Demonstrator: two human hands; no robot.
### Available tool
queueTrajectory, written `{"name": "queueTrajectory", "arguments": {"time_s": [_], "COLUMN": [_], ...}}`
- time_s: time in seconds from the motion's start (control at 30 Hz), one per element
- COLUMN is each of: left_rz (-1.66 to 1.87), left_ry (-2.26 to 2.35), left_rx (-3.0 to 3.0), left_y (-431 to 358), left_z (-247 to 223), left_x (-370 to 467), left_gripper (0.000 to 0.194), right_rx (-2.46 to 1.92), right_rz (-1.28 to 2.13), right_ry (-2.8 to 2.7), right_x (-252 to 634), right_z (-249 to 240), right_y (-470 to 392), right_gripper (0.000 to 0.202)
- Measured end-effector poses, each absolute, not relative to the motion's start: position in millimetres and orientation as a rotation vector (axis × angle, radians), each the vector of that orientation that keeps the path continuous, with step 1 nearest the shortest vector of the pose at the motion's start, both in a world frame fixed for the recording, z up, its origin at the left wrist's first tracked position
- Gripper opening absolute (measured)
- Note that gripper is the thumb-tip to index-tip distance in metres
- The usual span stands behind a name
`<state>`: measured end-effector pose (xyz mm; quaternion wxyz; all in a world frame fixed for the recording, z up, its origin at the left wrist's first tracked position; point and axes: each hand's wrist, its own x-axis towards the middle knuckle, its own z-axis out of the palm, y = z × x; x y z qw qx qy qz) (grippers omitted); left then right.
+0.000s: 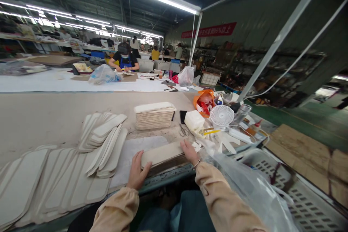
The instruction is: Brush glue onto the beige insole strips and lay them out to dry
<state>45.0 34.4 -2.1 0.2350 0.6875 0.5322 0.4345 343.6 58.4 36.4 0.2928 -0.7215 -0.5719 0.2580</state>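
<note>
A stack of long beige panels with rounded corners point(163, 155) lies at the table's near edge, in front of my body. My left hand point(138, 170) is against its left end, thumb along the near side and fingers at the far corner. At the right end, my right hand point(190, 151) presses with bent fingers, some of them hidden behind the panels. Between them the two hands hold the stack from its ends. Behind it stands a neat, taller pile of similar pale panels point(153, 120). Loose fanned panels point(104, 145) lie to the left, beside a white sheet point(127, 152).
Scissors point(184, 130), a black phone point(183, 116), a white fan point(222, 116) and an orange bag point(203, 100) sit at the right. Clear plastic point(244, 177) hangs over a perforated crate point(299, 195). More panels point(24, 181) spread far left. A co-worker point(125, 58) sits across the table.
</note>
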Motion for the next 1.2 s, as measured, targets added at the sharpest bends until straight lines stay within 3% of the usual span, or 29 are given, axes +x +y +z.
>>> {"name": "queueTrajectory", "arguments": {"time_s": [0.17, 0.3, 0.47, 0.8, 1.07, 1.2], "left_rz": [1.174, 1.130, 1.154, 1.161, 1.164, 1.166], "left_ry": [1.427, 1.401, 1.389, 1.396, 1.391, 1.390], "left_rx": [2.006, 2.110, 2.161, 2.170, 2.167, 2.160], "left_y": [36.3, 36.7, 36.9, 37.5, 36.9, 36.2], "left_z": [-5.3, -3.7, -2.1, -3.0, -4.3, -3.2], "left_x": [38.3, 34.3, 30.4, 28.4, 29.9, 29.6], "left_gripper": [0.071, 0.071, 0.064, 0.061, 0.061, 0.062], "right_rx": [-1.808, -1.738, -1.630, -1.747, -1.834, -1.866], "right_rz": [0.680, 0.620, 0.577, 0.424, 0.291, 0.276], "right_ry": [-1.078, -0.663, -0.419, -0.549, -0.753, -0.916], "right_x": [371.9, 420.7, 457.0, 479.7, 486.0, 480.1], "right_z": [44.5, 57.9, 74.3, 87.7, 101.1, 107.4], "right_y": [57.0, 54.1, 63.4, 72.1, 53.1, 50.6], "right_gripper": [0.040, 0.034, 0.049, 0.031, 0.042, 0.036]}}
